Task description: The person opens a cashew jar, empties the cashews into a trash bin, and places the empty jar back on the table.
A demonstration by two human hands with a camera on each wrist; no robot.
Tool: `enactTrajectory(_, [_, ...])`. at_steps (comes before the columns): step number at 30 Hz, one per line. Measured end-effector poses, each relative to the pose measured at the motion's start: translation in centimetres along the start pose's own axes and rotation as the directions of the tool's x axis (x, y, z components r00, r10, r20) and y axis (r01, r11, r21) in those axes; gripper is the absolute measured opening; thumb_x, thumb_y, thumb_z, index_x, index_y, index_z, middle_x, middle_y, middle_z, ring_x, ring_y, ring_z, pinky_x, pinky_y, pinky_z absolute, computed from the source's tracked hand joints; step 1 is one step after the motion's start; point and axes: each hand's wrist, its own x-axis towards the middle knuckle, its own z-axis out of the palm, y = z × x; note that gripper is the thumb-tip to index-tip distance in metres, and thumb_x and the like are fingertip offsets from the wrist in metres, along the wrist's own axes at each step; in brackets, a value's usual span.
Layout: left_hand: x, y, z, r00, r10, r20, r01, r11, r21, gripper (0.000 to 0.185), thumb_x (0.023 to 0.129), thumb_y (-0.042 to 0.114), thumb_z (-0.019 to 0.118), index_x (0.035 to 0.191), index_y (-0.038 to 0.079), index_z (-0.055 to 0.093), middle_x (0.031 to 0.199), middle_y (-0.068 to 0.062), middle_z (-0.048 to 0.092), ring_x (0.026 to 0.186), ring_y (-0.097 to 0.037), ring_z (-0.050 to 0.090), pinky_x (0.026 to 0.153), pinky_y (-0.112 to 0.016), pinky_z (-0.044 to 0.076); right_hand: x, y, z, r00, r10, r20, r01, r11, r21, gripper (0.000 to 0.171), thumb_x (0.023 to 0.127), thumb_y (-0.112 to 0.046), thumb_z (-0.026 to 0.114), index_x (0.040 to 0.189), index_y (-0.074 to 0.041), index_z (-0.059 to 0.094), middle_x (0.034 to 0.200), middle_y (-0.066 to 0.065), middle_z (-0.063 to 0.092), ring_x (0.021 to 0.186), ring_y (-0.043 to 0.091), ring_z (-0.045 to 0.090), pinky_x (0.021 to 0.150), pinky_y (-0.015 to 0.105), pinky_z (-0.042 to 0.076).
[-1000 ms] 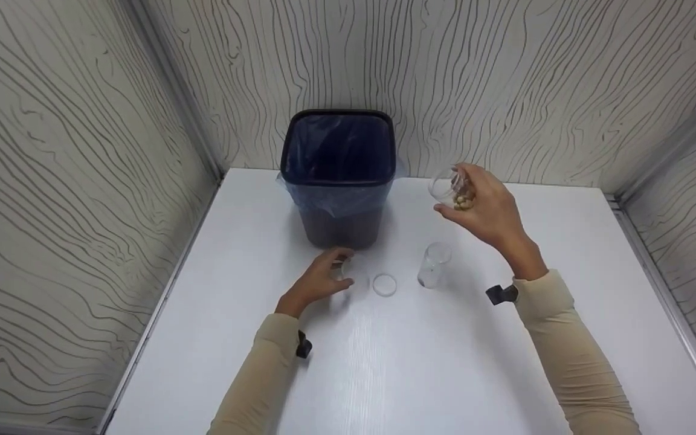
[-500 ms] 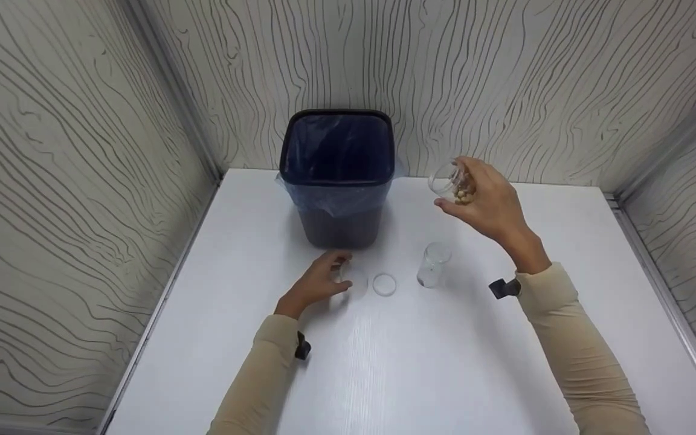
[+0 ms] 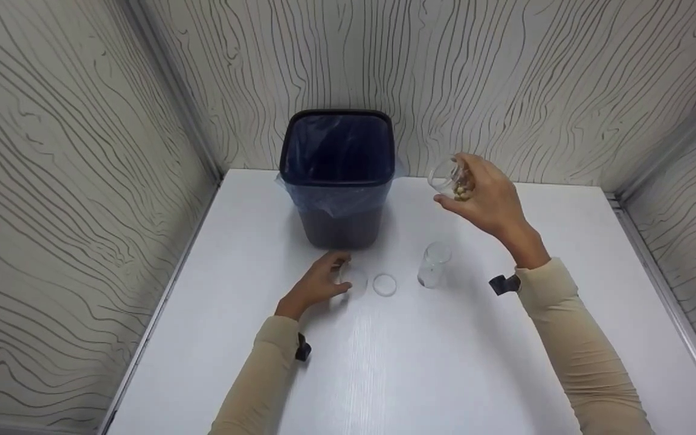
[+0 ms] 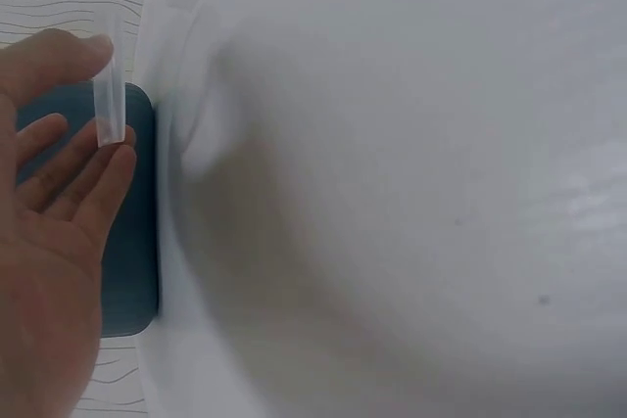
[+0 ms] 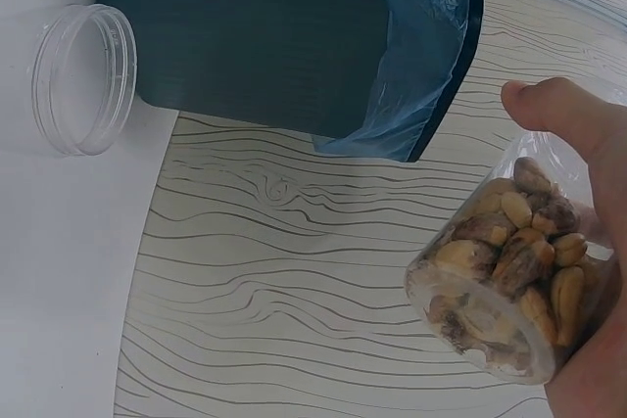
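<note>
My right hand (image 3: pixel 490 196) grips a clear plastic jar (image 3: pixel 444 174), raised to the right of the bin and tilted. Nuts (image 5: pixel 519 252), pale with dark patches, lie toward the jar's base. Low in front of the bin, my left hand (image 3: pixel 318 281) holds a translucent round lid (image 4: pixel 111 105) by its edge, between thumb and fingertips. On the table, just right of that hand, lies a thin whitish ring (image 3: pixel 385 284). A second clear jar (image 3: pixel 434 264), without a lid, stands farther right; a small dark spot shows at its bottom.
A dark square bin (image 3: pixel 342 223) lined with a blue bag (image 3: pixel 339 199) stands at the back of the white table (image 3: pixel 396 374). Wood-patterned panels (image 3: pixel 475 72) rise behind and at both sides.
My right hand has lifted the jar of nuts slightly upward. My left hand has turned the lid a little; its round face shows more plainly. The ring and second jar have stayed put.
</note>
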Motion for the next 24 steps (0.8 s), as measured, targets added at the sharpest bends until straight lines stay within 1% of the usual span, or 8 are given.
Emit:
enactTrajectory(4, [-0.1, -0.1, 0.0, 1.000, -0.014, -0.004, 0.014, 1.000, 0.012, 0.063, 0.093, 0.008, 0.079, 0.149, -0.002, 0.051, 0.148, -0.017, 0.059, 0.140, -0.033, 0.056, 0.122, -0.042, 0.046, 0.2, -0.1, 0.0, 1.000, -0.004, -0.003, 0.004, 1.000, -0.003, 0.078, 0.082, -0.035, 0.093, 0.144, -0.005, 0.057, 0.127, 0.017, 0.069, 0.106, 0.035, 0.066, 0.086, 0.054, 0.057])
enactTrajectory(9, [-0.2, -0.4, -0.1, 1.000, -0.006, -0.005, 0.006, 1.000, 0.014, 0.063, 0.094, 0.008, 0.079, 0.149, -0.003, 0.050, 0.149, -0.018, 0.058, 0.142, -0.033, 0.055, 0.123, -0.042, 0.045, 0.6, -0.2, 0.0, 1.000, -0.007, 0.004, 0.007, 1.000, -0.005, 0.079, 0.082, -0.035, 0.093, 0.144, -0.003, 0.057, 0.127, 0.018, 0.068, 0.105, 0.036, 0.066, 0.086, 0.055, 0.058])
enactTrajectory(15, [-0.7, -0.7, -0.2, 0.999, -0.037, -0.004, 0.037, 0.999, 0.018, 0.064, 0.096, 0.014, 0.078, 0.153, 0.001, 0.049, 0.153, -0.015, 0.056, 0.147, -0.033, 0.052, 0.125, -0.045, 0.042, 0.9, -0.4, 0.1, 1.000, 0.004, 0.025, -0.004, 1.000, 0.006, 0.079, 0.084, -0.035, 0.092, 0.148, -0.005, 0.055, 0.133, 0.018, 0.067, 0.115, 0.037, 0.067, 0.093, 0.059, 0.059])
enactTrajectory(17, [-0.7, -0.8, -0.2, 0.999, -0.048, -0.006, 0.048, 0.999, 0.022, 0.065, 0.096, 0.015, 0.078, 0.153, 0.002, 0.049, 0.154, -0.014, 0.056, 0.148, -0.032, 0.051, 0.126, -0.045, 0.041, 1.0, -0.3, 0.1, 1.000, 0.005, 0.026, -0.005, 1.000, 0.007, 0.079, 0.084, -0.035, 0.092, 0.148, -0.006, 0.055, 0.134, 0.018, 0.067, 0.115, 0.037, 0.066, 0.093, 0.059, 0.059])
enactTrajectory(20, [-0.7, -0.9, -0.2, 0.999, -0.048, -0.017, 0.049, 0.998, 0.036, 0.064, 0.096, 0.014, 0.078, 0.153, 0.003, 0.049, 0.154, -0.014, 0.057, 0.148, -0.032, 0.051, 0.126, -0.045, 0.041, 1.2, -0.3, 0.1, 1.000, 0.006, 0.025, -0.006, 1.000, 0.006, 0.078, 0.084, -0.035, 0.091, 0.147, -0.006, 0.055, 0.132, 0.017, 0.067, 0.114, 0.037, 0.066, 0.092, 0.058, 0.059])
enactTrajectory(24, [-0.8, -0.9, -0.1, 0.999, -0.038, -0.030, 0.039, 0.997, 0.061, 0.064, 0.095, 0.013, 0.079, 0.151, 0.002, 0.051, 0.152, -0.015, 0.058, 0.148, -0.033, 0.052, 0.127, -0.047, 0.040, 1.3, -0.3, 0.1, 1.000, 0.010, 0.029, -0.010, 1.000, 0.009, 0.078, 0.085, -0.034, 0.091, 0.147, -0.004, 0.054, 0.134, 0.018, 0.066, 0.116, 0.038, 0.066, 0.094, 0.060, 0.058])
